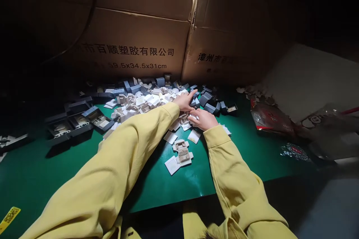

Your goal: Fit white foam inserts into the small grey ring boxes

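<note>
My left hand [185,100] reaches over a pile of white folded card inserts [153,99], its index finger stretched out to the right toward small dark blue boxes [206,98]. Just below it, my right hand [206,119] has its fingers bent over the pile's right edge, around what looks like a white insert [194,117]; the fingers partly hide it. Nearer to me lie an unfolded insert [183,153] with tabs and a flat white square [172,165].
Open dark boxes [80,120] stand at the left on the green table [157,194]. Large cardboard cartons [134,33] form a wall behind the pile. At the right are a red-edged plastic bag [270,117] and clear wrapping [294,152]. A yellow label strip [9,218] lies at lower left.
</note>
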A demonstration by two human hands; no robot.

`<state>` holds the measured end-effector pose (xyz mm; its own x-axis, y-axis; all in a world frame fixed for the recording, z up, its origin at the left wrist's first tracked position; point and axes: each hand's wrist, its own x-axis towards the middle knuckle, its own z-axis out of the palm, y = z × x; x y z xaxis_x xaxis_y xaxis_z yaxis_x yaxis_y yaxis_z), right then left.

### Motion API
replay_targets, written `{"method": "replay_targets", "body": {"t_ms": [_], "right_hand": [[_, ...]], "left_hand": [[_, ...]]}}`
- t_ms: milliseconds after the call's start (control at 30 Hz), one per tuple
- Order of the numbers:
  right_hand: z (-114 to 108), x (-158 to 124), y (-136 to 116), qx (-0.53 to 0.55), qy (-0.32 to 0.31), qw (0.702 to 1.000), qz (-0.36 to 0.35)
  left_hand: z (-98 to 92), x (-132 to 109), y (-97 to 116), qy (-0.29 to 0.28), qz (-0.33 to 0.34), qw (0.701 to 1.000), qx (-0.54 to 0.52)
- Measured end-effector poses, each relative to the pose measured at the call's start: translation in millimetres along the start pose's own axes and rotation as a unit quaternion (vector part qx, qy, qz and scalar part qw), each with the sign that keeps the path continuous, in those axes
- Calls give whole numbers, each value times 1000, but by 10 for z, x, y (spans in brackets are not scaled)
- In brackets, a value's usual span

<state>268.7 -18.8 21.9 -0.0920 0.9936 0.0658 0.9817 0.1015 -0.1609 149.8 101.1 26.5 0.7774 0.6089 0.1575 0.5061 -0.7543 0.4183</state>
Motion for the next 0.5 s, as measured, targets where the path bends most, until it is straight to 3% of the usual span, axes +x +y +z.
{"method": "replay_targets", "body": {"t_ms": [133, 233, 300, 367, 500], "right_hand": [[22, -9, -57, 12, 25, 998, -51], [55, -19, -97, 27, 36, 996, -82], [79, -24, -122, 28, 29, 995, -93], [103, -26, -141, 21, 15, 995, -94], [142, -20, -160, 11, 1, 996, -89]], "left_hand": [[-361, -244, -17, -14, 25, 998, 58], [-730, -620, -218, -1, -1, 992, 127], [-954, -956, -452, 1, -74, 980, 187], [-1120, -1318, -719, 15, -202, 952, 229], [-1241, -1910, -1131, 81, -411, 880, 222]]}}
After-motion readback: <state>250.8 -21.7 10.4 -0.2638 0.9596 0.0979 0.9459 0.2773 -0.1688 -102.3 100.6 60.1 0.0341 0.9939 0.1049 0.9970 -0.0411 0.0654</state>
